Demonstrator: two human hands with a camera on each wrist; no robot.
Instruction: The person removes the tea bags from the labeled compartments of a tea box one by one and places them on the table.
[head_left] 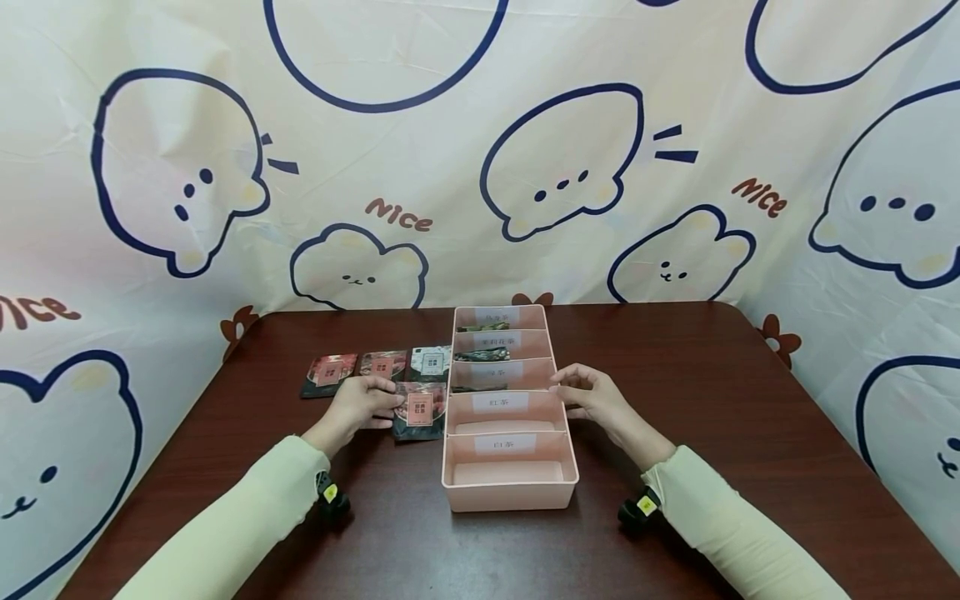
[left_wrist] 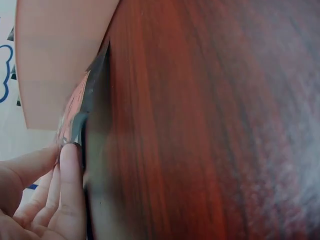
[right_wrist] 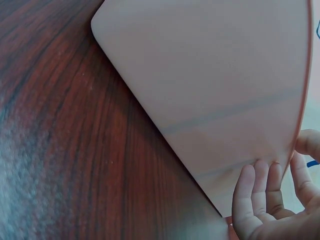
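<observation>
**Beside the pink organiser: a tea sachet held at its edge**

Beside the left wall of the long pink plastic organiser box (head_left: 510, 492), a dark, flat foil tea sachet with a pink-and-red printed label (head_left: 418, 410) lies on the reddish-brown wooden table (head_left: 675, 367). Its left edge is pinched by the left hand (head_left: 365, 402); in the left wrist view the fingertips (left_wrist: 70, 160) are seen curled onto the sachet's rim, which is lifted slightly off the wood while the far end lies against the box wall (left_wrist: 55, 60).

The sachet is judged to be very light, thin and pliable, with a smooth, somewhat slippery film surface; it is likely to bend or crinkle rather than break. A hold at a sealed edge or corner, between thumb and fingertips, is judged the most secure, since the flat face offers little to grip.

The right hand (head_left: 592, 398) is set against the right rim of the box, about level with its third and fourth compartments; its fingers (right_wrist: 260, 185) lie fairly straight along the outer wall, with the thumb over the rim, so the box is steadied rather than clasped.

Five labelled compartments are seen in the box: the rear three hold sachets, the front two look empty. Three further sachets (head_left: 382, 367) lie in a row on the table behind the left hand. A cream cartoon-bear cloth (head_left: 480, 167) hangs behind.
</observation>
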